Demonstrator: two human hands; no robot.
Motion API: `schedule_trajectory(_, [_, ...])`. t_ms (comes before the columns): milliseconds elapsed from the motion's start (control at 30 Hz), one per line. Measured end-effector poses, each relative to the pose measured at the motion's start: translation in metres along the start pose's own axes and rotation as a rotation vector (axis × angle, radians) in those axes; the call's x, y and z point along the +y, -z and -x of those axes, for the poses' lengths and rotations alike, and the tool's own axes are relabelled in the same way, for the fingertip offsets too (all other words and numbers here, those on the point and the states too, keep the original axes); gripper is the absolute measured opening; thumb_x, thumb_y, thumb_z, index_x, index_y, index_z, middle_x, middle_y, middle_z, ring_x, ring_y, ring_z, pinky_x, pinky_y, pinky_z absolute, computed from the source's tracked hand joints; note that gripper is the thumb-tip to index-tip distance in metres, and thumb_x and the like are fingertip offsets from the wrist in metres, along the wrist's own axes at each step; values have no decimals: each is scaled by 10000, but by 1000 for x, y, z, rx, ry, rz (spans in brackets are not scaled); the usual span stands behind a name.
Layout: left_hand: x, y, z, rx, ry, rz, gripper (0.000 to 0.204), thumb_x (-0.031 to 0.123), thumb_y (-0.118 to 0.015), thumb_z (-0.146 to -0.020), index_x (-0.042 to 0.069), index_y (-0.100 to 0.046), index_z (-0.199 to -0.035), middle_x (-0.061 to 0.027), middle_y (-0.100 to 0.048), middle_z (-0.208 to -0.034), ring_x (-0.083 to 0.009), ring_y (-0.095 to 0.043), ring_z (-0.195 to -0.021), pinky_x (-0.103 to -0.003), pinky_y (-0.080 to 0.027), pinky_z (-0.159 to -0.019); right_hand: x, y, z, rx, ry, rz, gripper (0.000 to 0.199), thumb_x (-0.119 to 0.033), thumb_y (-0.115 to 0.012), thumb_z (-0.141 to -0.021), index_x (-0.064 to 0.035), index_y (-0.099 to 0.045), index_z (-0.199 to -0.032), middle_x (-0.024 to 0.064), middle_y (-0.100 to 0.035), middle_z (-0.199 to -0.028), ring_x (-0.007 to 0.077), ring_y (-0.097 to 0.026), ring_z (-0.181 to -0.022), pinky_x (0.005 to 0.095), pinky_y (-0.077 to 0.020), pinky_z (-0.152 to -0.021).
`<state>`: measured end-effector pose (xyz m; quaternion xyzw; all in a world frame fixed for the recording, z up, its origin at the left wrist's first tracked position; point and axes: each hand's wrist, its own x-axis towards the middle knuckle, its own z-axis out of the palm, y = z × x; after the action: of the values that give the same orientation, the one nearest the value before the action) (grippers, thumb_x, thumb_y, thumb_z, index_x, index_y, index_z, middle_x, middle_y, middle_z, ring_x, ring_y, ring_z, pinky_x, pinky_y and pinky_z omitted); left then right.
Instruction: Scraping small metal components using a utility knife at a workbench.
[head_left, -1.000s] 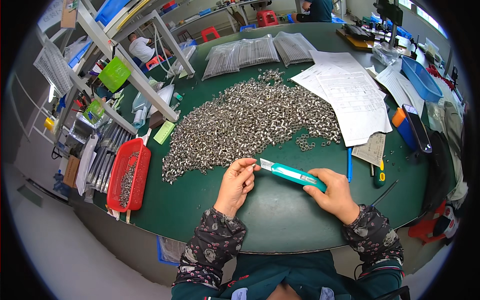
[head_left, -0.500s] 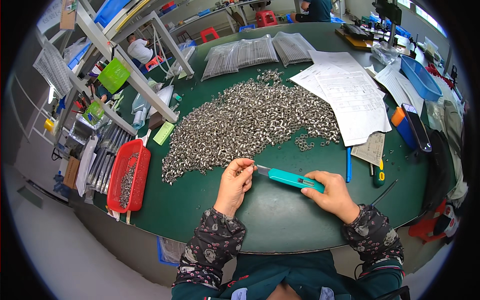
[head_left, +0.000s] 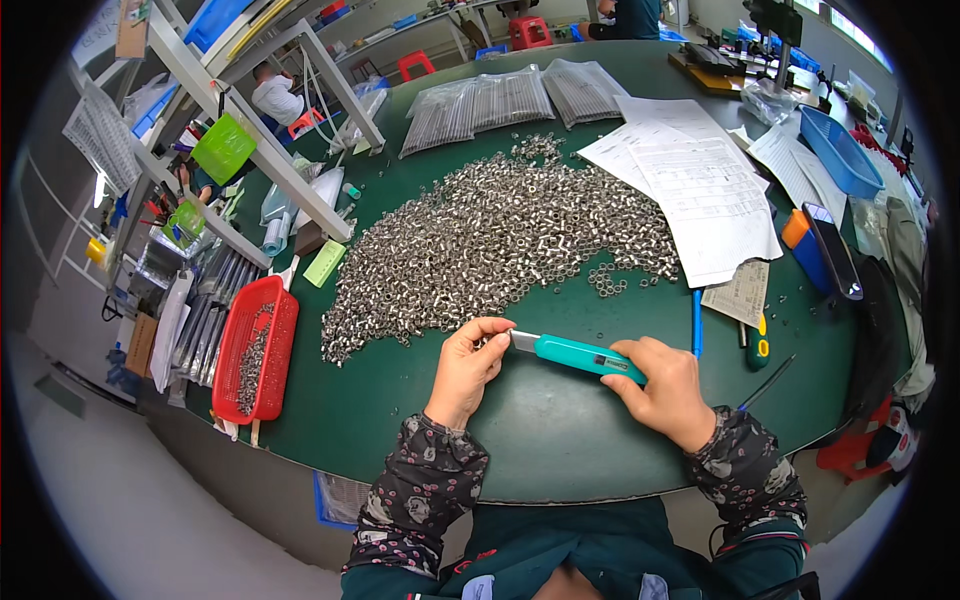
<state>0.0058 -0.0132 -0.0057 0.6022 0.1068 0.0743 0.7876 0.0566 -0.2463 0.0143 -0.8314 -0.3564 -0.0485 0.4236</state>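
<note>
Right hand (head_left: pixel 665 385) closed round the back end of a teal plastic box-cutter knife (head_left: pixel 578 354), held just above the dark green table (head_left: pixel 560 450). Left hand (head_left: pixel 468 365) pinches at the knife's metal tip w/ thumb & fingers; can't tell if anything's between them. Big heap of small shiny metal rings (head_left: pixel 500 235) lies just beyond both hands. Red plastic basket (head_left: pixel 257 347) sits well to the left of left hand; white paper sheets (head_left: pixel 700 190) beyond right hand.

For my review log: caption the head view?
Right hand holds teal utility knife; left hand pinches its blade end.
</note>
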Motion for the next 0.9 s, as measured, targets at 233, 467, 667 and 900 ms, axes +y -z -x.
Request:
schedule_trajectory(233, [-4,6,-1,-61,65,235,151,42,-501,-823,12,-521,-970,-60,-529,-814,-31,-362,-514,-141,-290,-398,2,3,-4,244,131,26,249,-159,-661,-663,-39,-555,-854,104,-532,-665,269,-528,-542,327,-410,-473])
schedule_trajectory(467, [-2,4,-2,-89,82,270,113,61,-477,-842,34,-501,-949,-69,-540,-833,-33,-363,-511,-141,-283,-382,8,0,-4,145,80,-15,247,-175,-648,-674,-33,-567,-858,117,-559,-704,286,-546,-583,339,-427,-511])
schedule_trajectory(667, [-4,6,-4,-105,55,273,106,54,-480,-840,37,-493,-943,-77,-558,-832,-25,-369,-492,-137,-280,-374,10,-1,-3,75,43,-62,257,-197,-642,-681,-24,-579,-860,132,-582,-753,291,-568,-647,339,-447,-560])
schedule_trajectory(900, [-5,6,-3,-102,44,305,113,73,-499,-836,32,-506,-941,-46,-538,-779,-25,-371,-490,-135,-267,-367,10,-1,-4,-61,-60,-151,269,-218,-639,-684,-19,-586,-858,140,-588,-752,291,-573,-666,339,-445,-585])
